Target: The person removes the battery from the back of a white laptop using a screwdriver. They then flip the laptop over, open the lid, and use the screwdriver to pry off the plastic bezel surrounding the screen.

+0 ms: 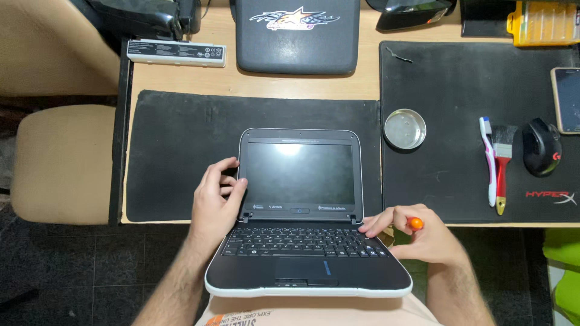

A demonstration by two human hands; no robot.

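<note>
A small black laptop (pixel 302 241) with a white rim lies open, its base hanging over the desk's front edge above my lap, its screen dark. My left hand (pixel 216 202) grips the left edge of the screen bezel near the hinge. At the keyboard's right end, my right hand (pixel 417 235) touches the laptop's corner with its fingertips while holding a small tool with an orange tip (pixel 415 223).
Black mats (pixel 175 145) cover the wooden desk. A round metal dish (pixel 405 128), a toothbrush (pixel 488 160), a red paintbrush (pixel 501 166), a black mouse (pixel 541 147) and a phone (pixel 567 99) lie to the right. A dark case (pixel 296 36) and a battery pack (pixel 176 52) sit behind. A beige chair (pixel 60 163) stands at the left.
</note>
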